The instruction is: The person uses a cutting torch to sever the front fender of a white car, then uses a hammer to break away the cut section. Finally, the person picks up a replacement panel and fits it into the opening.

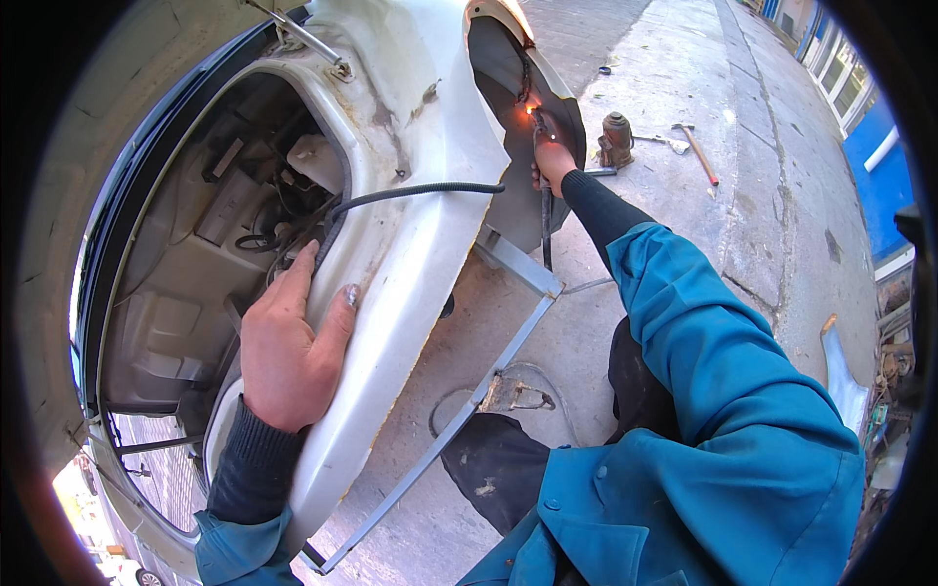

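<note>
My left hand (291, 342) lies flat on the white car body (430, 244), fingers stretched along the rim of its rear opening. At the far end of the body, my right hand (554, 166) is closed round a welding torch (538, 125). A dark cable (546, 230) hangs down from it. An orange glow (531, 107) burns at the torch tip, against the grey inner wheel arch (500, 83); the exact contact point is too bright to make out. A black corrugated tube (420, 190) crosses the body between my hands.
A rusty bottle jack (616, 140) and a hammer (699, 156) are on the concrete beyond my right hand. A metal frame (459, 420) stands below the cut body edge, near my knees. A gas strut (313, 37) joins the raised lid at upper left. Scrap lies far right.
</note>
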Demonstrator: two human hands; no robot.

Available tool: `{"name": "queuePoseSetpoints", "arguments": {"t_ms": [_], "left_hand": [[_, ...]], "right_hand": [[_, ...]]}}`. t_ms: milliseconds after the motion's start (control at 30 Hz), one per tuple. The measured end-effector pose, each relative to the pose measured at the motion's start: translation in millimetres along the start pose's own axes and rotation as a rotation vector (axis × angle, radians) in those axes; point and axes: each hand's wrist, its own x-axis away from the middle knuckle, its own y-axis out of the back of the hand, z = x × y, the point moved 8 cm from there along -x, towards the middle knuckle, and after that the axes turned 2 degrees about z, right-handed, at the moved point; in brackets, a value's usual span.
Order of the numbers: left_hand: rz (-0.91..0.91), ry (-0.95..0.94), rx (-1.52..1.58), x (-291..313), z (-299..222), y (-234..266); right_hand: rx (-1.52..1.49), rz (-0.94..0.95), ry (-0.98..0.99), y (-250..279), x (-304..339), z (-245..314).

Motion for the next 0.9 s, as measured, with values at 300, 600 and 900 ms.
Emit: {"name": "queuePoseSetpoints", "arguments": {"t_ms": [300, 600, 900], "left_hand": [[0.021, -0.002, -0.028, 0, 0, 0], [0.010, -0.007, -0.013, -2, 0, 1], [-0.009, -0.017, -0.037, 1, 2, 1]], "right_hand": [[0.075, 0.005, 0.025, -5, 5, 6], [0.080, 0.014, 0.063, -6, -1, 7], [0.119, 0.127, 0.006, 11, 54, 27]]}}
